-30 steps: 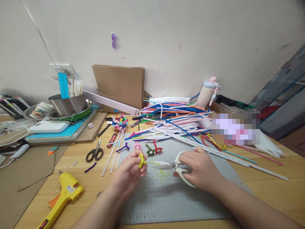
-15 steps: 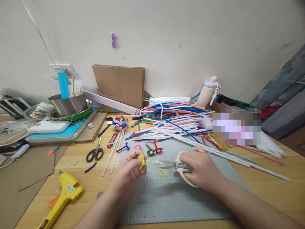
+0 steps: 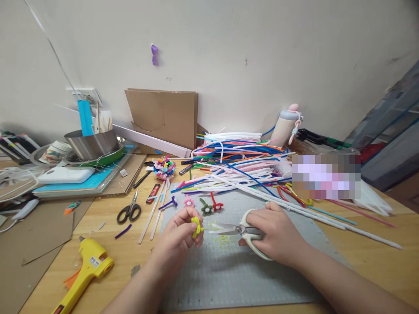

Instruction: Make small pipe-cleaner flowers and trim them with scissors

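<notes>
My left hand [image 3: 181, 231] pinches a small yellow pipe-cleaner flower [image 3: 196, 227], whose thin stem points right. Wrapped through the handles of white-handled scissors [image 3: 246, 229], my right hand [image 3: 275, 231] holds the blades toward that stem, their tips close to it. Yellow fuzz clippings [image 3: 223, 239] lie beneath the blades on the grey cutting mat [image 3: 229, 279]. Just beyond the hands rest a green flower [image 3: 206, 207], a red flower [image 3: 217, 203], a pink flower [image 3: 189, 201] and a purple piece [image 3: 170, 202].
Bundles of coloured pipe cleaners [image 3: 242, 168] spread across the back. A yellow glue gun [image 3: 93, 261] and black scissors [image 3: 129, 212] lie to the left. Farther back are a metal bowl [image 3: 93, 145], cardboard [image 3: 163, 117] and a bottle [image 3: 284, 128].
More yellow fuzz lies on the mat, and the stem by the blades looks thinner and barer. The scissors' tips are slightly nearer the flower. Both hands keep their grips.
</notes>
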A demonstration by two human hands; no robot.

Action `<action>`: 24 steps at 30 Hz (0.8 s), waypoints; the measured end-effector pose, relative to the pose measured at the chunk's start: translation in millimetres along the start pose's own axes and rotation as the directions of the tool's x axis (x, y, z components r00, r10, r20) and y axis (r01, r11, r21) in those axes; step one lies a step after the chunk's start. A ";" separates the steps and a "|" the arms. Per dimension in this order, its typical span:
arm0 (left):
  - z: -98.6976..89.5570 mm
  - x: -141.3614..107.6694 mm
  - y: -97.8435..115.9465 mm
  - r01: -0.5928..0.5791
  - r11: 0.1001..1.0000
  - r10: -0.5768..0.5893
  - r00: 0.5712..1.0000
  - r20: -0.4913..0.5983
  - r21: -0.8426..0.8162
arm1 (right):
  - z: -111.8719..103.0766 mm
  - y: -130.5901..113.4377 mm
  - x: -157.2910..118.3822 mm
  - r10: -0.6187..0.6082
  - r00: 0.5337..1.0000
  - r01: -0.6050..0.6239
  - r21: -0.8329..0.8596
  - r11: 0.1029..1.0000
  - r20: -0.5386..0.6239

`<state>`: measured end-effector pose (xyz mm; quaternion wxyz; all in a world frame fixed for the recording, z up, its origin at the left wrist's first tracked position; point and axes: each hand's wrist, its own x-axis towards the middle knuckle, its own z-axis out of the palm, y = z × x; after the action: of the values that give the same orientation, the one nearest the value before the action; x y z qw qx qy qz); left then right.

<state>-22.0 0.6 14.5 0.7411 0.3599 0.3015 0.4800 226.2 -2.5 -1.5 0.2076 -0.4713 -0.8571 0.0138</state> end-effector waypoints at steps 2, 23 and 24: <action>0.0 0.2 0.3 -0.014 1.000 0.014 1.000 0.006 0.018 | -0.9 -0.3 0.0 0.001 1.000 -0.001 -0.002 1.000 0.014; 0.2 -0.1 2.3 -0.061 0.997 0.059 0.998 0.028 0.055 | -2.6 -2.0 0.4 -0.003 1.000 0.003 0.010 1.000 0.025; 0.3 -0.2 2.4 -0.060 0.997 0.058 0.998 0.029 0.054 | -2.6 -2.1 0.3 -0.006 1.000 0.006 0.010 1.000 0.024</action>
<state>-23.0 1.0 16.7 0.7206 0.3955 0.2934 0.4881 225.3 -3.8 1.4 0.1999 -0.4673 -0.8609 0.0230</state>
